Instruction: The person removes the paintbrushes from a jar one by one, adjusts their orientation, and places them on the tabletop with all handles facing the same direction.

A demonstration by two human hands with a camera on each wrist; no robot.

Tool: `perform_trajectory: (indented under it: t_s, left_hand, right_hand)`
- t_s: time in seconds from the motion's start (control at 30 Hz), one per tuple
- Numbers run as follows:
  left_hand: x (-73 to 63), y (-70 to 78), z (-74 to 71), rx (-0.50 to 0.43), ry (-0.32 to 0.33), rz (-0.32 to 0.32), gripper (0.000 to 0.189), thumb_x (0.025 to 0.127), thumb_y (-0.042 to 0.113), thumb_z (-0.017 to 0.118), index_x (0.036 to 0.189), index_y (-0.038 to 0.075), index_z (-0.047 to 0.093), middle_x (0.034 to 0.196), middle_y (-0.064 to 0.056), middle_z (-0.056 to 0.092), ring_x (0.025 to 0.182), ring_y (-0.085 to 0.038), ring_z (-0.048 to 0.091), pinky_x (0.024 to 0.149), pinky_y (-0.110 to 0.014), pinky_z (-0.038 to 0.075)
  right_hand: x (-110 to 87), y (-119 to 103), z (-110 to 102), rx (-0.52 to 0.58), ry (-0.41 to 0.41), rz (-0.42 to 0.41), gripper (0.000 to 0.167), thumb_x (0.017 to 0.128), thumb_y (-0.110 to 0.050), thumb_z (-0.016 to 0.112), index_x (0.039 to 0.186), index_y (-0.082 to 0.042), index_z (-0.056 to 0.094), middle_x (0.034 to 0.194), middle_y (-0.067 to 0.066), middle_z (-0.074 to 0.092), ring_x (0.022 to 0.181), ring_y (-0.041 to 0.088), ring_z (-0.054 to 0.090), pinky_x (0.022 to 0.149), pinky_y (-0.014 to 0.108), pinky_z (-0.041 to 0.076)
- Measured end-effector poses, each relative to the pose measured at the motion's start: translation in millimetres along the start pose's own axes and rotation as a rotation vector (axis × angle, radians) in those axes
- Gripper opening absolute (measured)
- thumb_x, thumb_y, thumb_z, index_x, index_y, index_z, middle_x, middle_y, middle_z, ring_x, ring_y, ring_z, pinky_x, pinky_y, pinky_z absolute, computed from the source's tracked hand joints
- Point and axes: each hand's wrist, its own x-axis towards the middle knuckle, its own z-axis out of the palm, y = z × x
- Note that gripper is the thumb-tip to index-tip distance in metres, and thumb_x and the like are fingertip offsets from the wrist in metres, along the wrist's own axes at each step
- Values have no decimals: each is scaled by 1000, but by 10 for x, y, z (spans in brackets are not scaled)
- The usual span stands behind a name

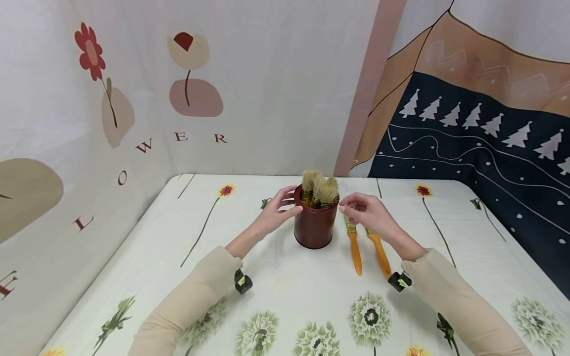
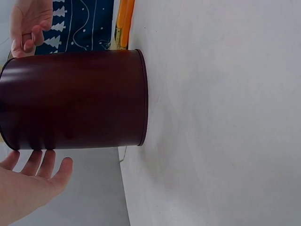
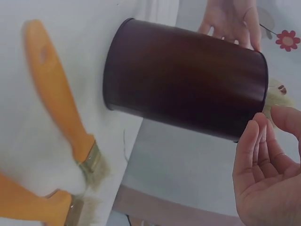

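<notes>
A dark red-brown cylindrical pot (image 1: 314,230) stands upright on the table, with several paintbrushes (image 1: 327,192) in it, bristles up. Their handles are hidden inside the pot. My left hand (image 1: 277,210) is at the pot's left side, its fingertips right against the wall near the rim in the left wrist view. On the other side, my right hand (image 1: 371,215) has its fingertips right at the rim, thumb apart from the fingers, and nothing in its grasp. Below that hand lie two orange-handled paintbrushes, one (image 1: 355,253) nearer the pot and another (image 1: 380,254) further right.
A white cloth (image 1: 262,282) printed with flowers covers the table. Behind it hangs a pale curtain (image 1: 276,99) with flower prints and letters, and at the right a dark cloth (image 1: 427,153) with white trees.
</notes>
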Motion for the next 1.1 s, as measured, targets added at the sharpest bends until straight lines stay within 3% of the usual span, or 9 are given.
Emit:
perform_trajectory:
  t_s: [0.2, 0.53, 0.73, 1.1]
  left_hand:
    - [-2, 0, -1, 1, 0, -2, 58, 87, 19, 57, 136, 9, 28, 131, -14, 36, 118, -27, 36, 92, -41, 35]
    - [-5, 1, 2, 3, 1, -3, 58, 87, 19, 57, 137, 9, 28, 131, -14, 36, 118, -27, 36, 92, -40, 36]
    - [-4, 0, -2, 3, 0, 4, 58, 87, 19, 57, 136, 9, 28, 131, -14, 37, 117, -27, 37, 92, -40, 35]
    - [-10, 9, -7, 5, -4, 1, 58, 87, 19, 57, 136, 9, 28, 131, -14, 36, 117, -27, 37, 93, -41, 35]
  right_hand:
    - [-2, -67, 26, 33, 29, -29, 25, 86, -19, 59, 102, 0, 57, 83, 11, 57, 72, 33, 53, 62, 27, 48]
    - [18, -159, 55, 76, 110, -95, 23, 85, -15, 60, 102, 0, 57, 81, 12, 56, 66, 22, 53, 60, 25, 48]
    - [-75, -422, 101, 60, 163, -106, 24, 85, -5, 58, 106, 5, 54, 82, 16, 56, 70, 33, 53, 59, 20, 47]
    - [-49, -491, 190, 24, 205, -130, 24, 83, -7, 60, 104, 4, 55, 82, 16, 57, 70, 28, 53, 58, 20, 44]
